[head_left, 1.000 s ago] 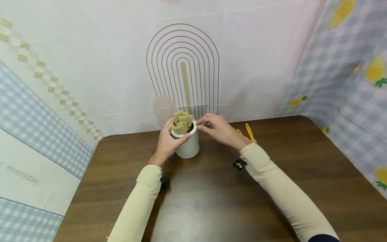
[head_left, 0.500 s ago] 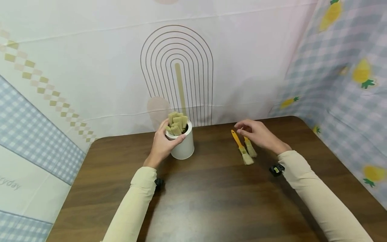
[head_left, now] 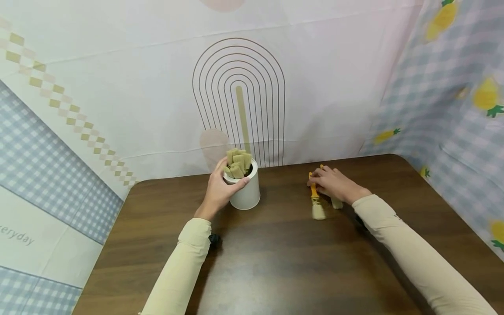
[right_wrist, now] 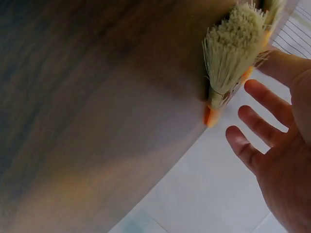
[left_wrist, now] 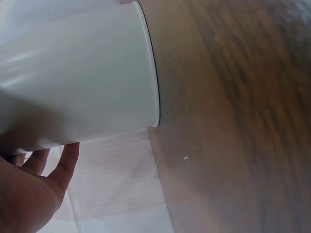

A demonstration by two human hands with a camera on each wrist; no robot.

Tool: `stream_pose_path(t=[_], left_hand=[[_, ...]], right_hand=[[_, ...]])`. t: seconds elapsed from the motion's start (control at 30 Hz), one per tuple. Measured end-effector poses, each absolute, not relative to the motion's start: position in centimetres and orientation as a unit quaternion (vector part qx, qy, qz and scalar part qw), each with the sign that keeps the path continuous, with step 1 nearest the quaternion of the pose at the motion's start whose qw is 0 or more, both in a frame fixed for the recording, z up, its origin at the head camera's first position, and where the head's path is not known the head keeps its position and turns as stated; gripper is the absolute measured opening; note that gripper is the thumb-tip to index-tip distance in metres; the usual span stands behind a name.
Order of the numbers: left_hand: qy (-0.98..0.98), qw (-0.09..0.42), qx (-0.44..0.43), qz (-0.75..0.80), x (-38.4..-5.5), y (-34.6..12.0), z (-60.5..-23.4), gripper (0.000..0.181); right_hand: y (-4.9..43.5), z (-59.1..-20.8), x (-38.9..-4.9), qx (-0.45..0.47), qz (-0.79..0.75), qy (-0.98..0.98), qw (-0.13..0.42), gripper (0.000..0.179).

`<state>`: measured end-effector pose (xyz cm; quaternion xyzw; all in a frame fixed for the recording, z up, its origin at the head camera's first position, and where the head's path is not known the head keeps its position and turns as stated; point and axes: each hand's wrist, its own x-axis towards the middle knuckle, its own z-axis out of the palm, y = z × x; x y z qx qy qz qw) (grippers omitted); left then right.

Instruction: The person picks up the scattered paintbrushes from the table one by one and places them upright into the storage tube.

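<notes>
On the left side, my left hand (head_left: 220, 188) grips a white canister (head_left: 246, 194) near its rim, thumb in front and fingers behind. Paintbrushes (head_left: 238, 162) stand in it, pale bristles up. The left wrist view shows the canister's smooth wall (left_wrist: 82, 73) and its base on the table. Over to the right, my right hand (head_left: 334, 183) pinches the yellow handle of a paintbrush (head_left: 318, 210), bristles toward me. A second paintbrush (head_left: 336, 203) lies partly hidden under that hand; its bristles (right_wrist: 235, 48) are close up in the right wrist view, where the other fingers (right_wrist: 260, 126) are spread.
The brown wooden table (head_left: 260, 262) ends at a back edge close behind the canister and brushes. A white cloth (head_left: 315, 78) with printed arches hangs behind it, and checked cloth with pineapples (head_left: 445, 109) covers the right side.
My right hand has moved from the canister over to the brushes on the right and taken hold of one, which has turned slightly. The left hand stays on the canister.
</notes>
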<state>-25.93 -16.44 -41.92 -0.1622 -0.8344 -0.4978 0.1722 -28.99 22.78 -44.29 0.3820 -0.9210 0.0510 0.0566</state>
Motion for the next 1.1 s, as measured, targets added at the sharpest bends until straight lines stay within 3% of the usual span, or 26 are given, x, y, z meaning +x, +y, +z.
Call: stream_pose_path(t=[0.3,0.6,0.87,1.1], left_hand=[[-0.834,0.177,-0.166,-0.495,-26.0,-16.2,-41.9,0.081],[-0.832,0.178,-0.168,-0.498,-26.1,-16.4,-42.0,0.079],[-0.835,0.180,-0.162,-0.493,-26.0,-16.4,-42.0,0.079],[-0.838,0.174,-0.161,-0.491,-26.0,-16.5,-42.0,0.081]], right_hand=[[20.9,-44.7,-28.3,0.356,0.064,-0.931,0.058,0.014],[18.4,-44.3,-26.0,0.258,0.145,-0.955,-0.033,0.010],[16.0,-44.3,-23.4,0.163,0.208,-0.963,-0.053,0.021],[15.9,-43.4,-23.3,0.111,0.225,-0.966,-0.064,0.027]])
